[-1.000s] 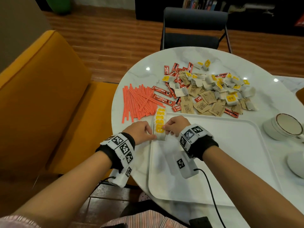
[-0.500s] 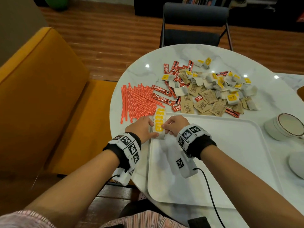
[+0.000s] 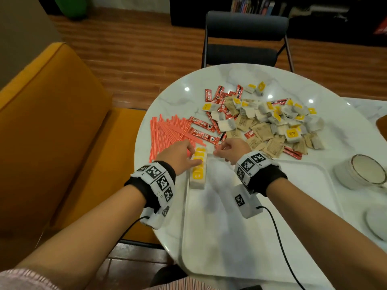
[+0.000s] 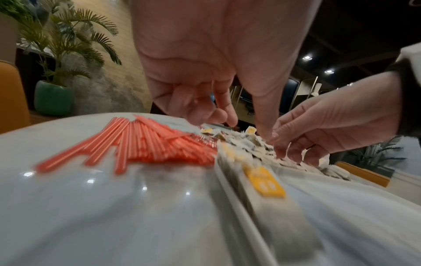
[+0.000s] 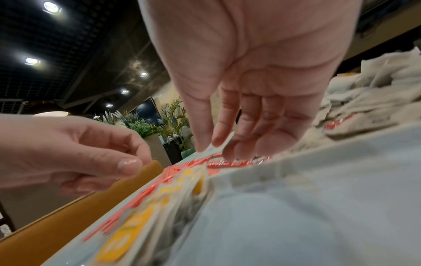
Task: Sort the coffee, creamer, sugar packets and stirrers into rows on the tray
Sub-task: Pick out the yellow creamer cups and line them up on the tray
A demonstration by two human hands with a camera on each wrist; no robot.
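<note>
A short row of yellow-labelled creamer packets (image 3: 198, 170) lies along the left edge of the white tray (image 3: 272, 216); the left wrist view shows this row (image 4: 264, 181) blurred. My left hand (image 3: 193, 156) sits beside it, with the thumb touching the row's left side and the fingers loosely curled over the orange stirrers (image 3: 167, 135). My right hand (image 3: 217, 152) hovers just past the tray's far edge with its fingers loosely curled and nothing plainly held. Beyond it lie red coffee sticks (image 3: 202, 123), brown sugar packets (image 3: 261, 130) and more creamers (image 3: 292, 133) in a mixed pile.
A white cup (image 3: 360, 172) and a saucer (image 3: 377, 220) stand at the table's right edge. A dark chair (image 3: 245, 38) faces the far side, and a yellow sofa (image 3: 52, 122) runs along the left. Most of the tray's floor is bare.
My right hand has lifted off the creamer row and moved away and to the right, toward the pile. My left hand has stayed by the row.
</note>
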